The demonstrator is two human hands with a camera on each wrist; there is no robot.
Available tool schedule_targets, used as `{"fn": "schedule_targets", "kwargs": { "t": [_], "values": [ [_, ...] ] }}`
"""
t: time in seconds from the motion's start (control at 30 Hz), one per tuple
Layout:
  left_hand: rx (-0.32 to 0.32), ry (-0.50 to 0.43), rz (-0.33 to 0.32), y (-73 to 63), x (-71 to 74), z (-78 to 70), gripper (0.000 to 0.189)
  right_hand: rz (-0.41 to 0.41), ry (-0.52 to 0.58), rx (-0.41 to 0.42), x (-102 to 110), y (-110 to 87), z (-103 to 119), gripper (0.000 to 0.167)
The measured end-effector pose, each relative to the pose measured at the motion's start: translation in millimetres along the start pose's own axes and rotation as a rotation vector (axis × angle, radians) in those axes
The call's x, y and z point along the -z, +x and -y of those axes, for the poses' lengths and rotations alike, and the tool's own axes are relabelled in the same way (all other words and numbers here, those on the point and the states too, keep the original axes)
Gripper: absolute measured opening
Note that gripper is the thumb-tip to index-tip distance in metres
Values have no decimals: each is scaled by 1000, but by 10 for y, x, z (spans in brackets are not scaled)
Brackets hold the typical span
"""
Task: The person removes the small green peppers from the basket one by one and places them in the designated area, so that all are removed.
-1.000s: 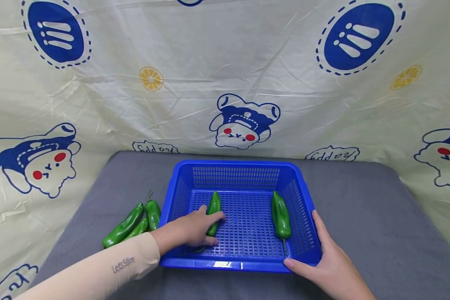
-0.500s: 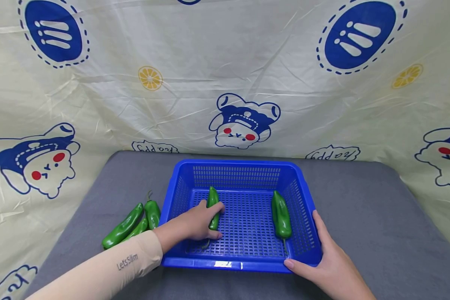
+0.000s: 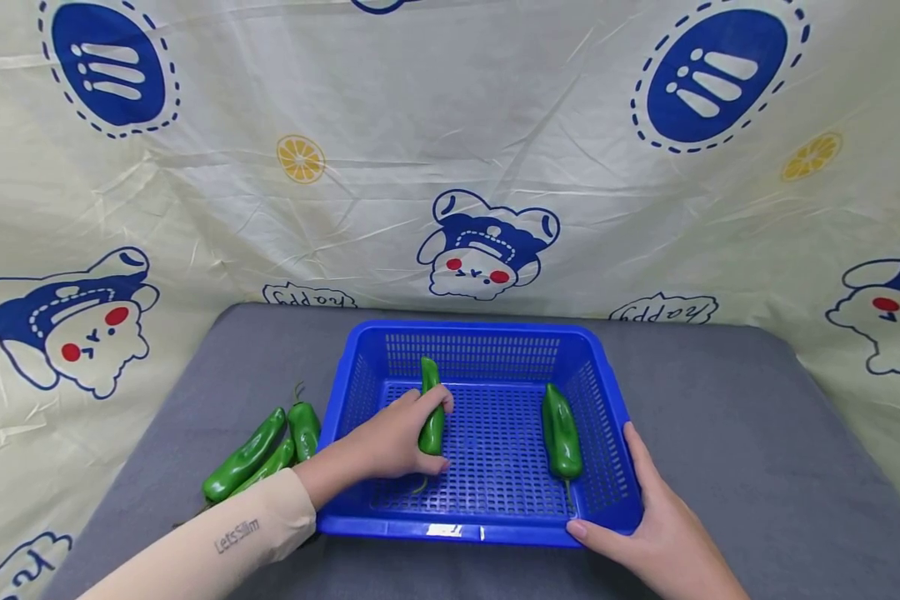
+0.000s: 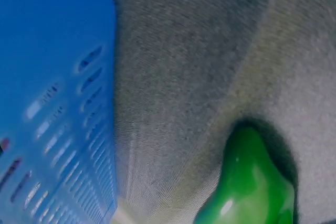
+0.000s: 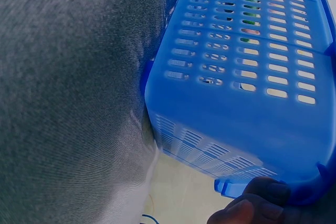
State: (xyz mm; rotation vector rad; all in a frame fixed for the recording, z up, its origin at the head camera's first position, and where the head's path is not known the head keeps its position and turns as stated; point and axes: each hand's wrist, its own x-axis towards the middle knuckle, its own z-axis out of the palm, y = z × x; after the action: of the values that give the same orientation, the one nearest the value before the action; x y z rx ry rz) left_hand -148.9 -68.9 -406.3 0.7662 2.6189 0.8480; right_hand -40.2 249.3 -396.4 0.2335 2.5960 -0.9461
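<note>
My left hand (image 3: 399, 433) reaches over the left wall of a blue plastic basket (image 3: 461, 530). Thumb and fingers grip a long green pepper (image 3: 432, 433), its tip pointing at the far wall and its thin stem toward me. At the near right corner of the basket my right hand (image 3: 667, 529) holds the rim, thumb in front and fingers along the right side. The right wrist view catches its curled fingers (image 5: 252, 203) at the basket's corner. A second green pepper (image 3: 562, 433) lies inside, close to the right wall.
Left of the basket, on the grey cloth surface (image 3: 727, 417), several green peppers (image 3: 246, 454) lie together, partly behind the left sleeve (image 3: 225, 546). One pepper (image 4: 249, 182) shows beside the basket in the left wrist view. A printed curtain (image 3: 375, 225) hangs behind.
The left hand has shifted the gripped pepper away from me, toward the basket's far wall. The right hand, the basket and the other pepper inside keep their places.
</note>
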Motion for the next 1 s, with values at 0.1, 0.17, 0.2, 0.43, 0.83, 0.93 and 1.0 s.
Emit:
{"fn": "schedule_targets", "kwargs": {
  "t": [0.1,0.17,0.2,0.43,0.83,0.93,1.0],
  "values": [
    [-38,-52,-22,-28,47,-5,59,3,1,-3,-3,4,3,130],
    [-60,-90,-24,-48,90,-9,59,7,2,-6,-2,5,5,130],
    [-70,-112,-22,-60,115,-12,59,8,2,-6,-3,6,6,130],
    [-97,-313,-34,-204,332,-80,60,8,-1,-7,1,5,11,130],
    [-131,-456,-179,-555,585,-103,66,12,-22,-24,8,23,19,132],
    [-149,-502,-220,-664,649,-71,67,12,-24,-26,8,25,24,132],
    [-146,-541,-251,-748,687,-52,68,10,-25,-24,8,24,28,132]
  ]
}}
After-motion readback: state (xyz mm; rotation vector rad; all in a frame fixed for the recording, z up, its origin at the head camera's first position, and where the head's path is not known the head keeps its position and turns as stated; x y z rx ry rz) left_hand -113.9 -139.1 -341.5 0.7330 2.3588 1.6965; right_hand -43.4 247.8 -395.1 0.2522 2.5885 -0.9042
